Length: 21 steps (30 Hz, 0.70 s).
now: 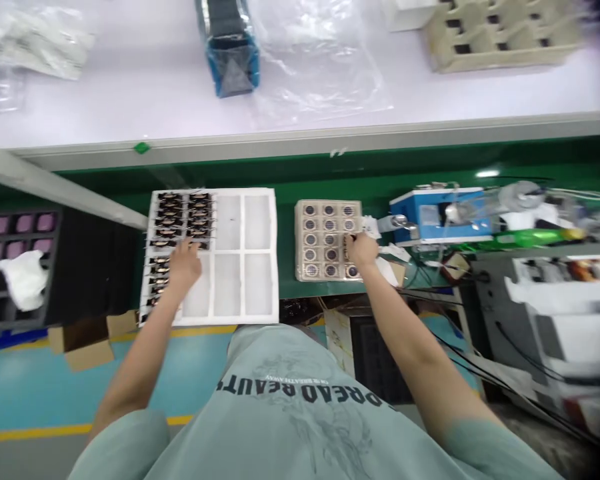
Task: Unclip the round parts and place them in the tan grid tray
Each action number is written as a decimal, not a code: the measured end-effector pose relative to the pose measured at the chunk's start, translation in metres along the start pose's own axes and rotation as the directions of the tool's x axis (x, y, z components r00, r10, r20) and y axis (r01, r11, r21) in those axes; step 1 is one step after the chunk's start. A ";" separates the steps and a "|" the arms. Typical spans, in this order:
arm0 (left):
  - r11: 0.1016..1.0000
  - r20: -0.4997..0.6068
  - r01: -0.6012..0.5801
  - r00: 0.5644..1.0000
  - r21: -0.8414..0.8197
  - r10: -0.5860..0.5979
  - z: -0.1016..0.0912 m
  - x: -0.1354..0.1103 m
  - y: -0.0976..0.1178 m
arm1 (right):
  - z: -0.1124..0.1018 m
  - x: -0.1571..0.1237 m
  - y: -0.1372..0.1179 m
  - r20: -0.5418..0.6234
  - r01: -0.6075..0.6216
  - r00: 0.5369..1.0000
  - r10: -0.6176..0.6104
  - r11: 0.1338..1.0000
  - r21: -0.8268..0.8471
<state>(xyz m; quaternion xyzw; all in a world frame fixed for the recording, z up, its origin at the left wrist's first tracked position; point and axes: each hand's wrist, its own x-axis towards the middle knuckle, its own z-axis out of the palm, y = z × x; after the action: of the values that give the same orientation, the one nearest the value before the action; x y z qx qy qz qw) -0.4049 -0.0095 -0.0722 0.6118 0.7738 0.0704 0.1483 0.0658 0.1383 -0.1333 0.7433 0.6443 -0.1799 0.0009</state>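
My left hand (pixel 184 265) is over a white foam tray (pixel 211 287), its fingers drawn together at the lower end of a row of small dark parts with thin wire ends (pixel 199 217). Such parts fill compartments on the tray's left side. My right hand (pixel 364 252) reaches to the right edge of a pale blister tray (pixel 303 280) that holds round, dark-faced parts (pixel 330 239) in rows. Its fingers are curled and pressed together, with something small and dark at the tips. What exactly either hand pinches is too small to make out.
A blue box-shaped device (pixel 440 217) stands right of the blister tray, among cables and a green tool (pixel 535 238). A black crate (pixel 100 267) is at the left. On the raised shelf (pixel 145 87) lie a blue tape dispenser (pixel 233 60), plastic bags and a pulp tray (pixel 505 57).
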 end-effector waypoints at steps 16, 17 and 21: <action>0.943 0.229 -0.326 0.925 0.067 0.304 -0.027 0.087 -0.031 | 0.037 -0.103 -0.009 -0.162 -0.088 0.968 0.194 0.860 0.503; 0.960 0.178 -0.280 0.945 -0.001 0.276 -0.031 0.083 -0.027 | 0.035 -0.106 -0.017 -0.185 -0.051 0.968 0.169 0.855 0.516; 0.832 -0.010 -0.059 0.998 -0.552 0.064 -0.034 0.046 0.033 | 0.023 -0.122 -0.062 -0.171 0.126 0.985 -0.025 0.776 0.618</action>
<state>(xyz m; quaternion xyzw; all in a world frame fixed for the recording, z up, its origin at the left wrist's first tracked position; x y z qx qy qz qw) -0.3947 0.0451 -0.0371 0.5680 0.7001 0.2924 0.3191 -0.0120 0.0268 -0.1077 0.6862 0.5753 -0.3262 -0.3028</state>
